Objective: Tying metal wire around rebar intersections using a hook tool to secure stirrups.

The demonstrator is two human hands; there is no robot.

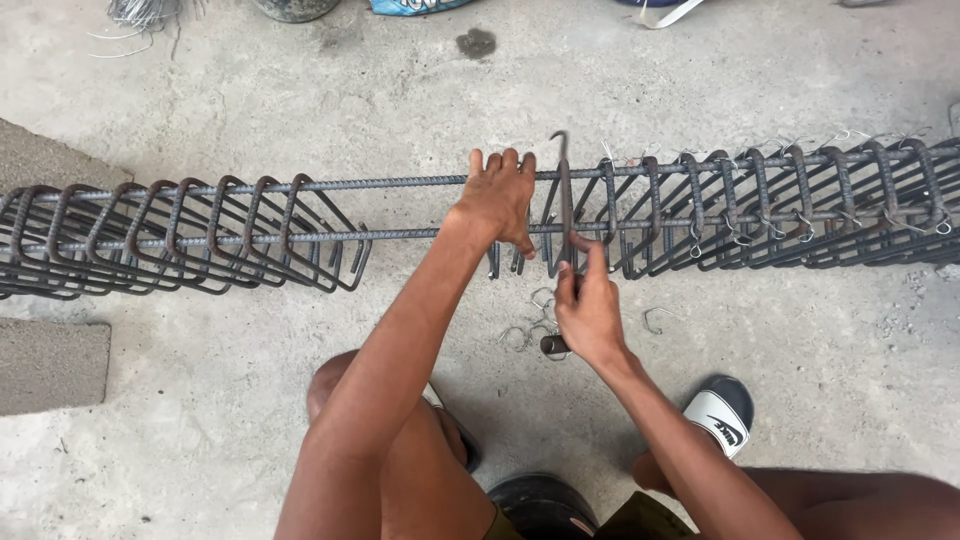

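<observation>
Hands at frame centre: left hand point(497, 200) clenched over the upper bar of the rebar cage point(700, 205), which runs left–right across the floor; right hand point(588, 312), just below, grasps the upright hooked tying tool point(564, 200).

- A rusty rebar cage point(700, 205) is laid across the concrete floor from left to right, its long ribbed bars threaded through many bent stirrups.
- The stirrups are bunched at the left and packed close at the right, where wire ties are seen.
- A hooked tying tool point(563, 215) is held upright against the cage's middle, hook at the far end.
</observation>
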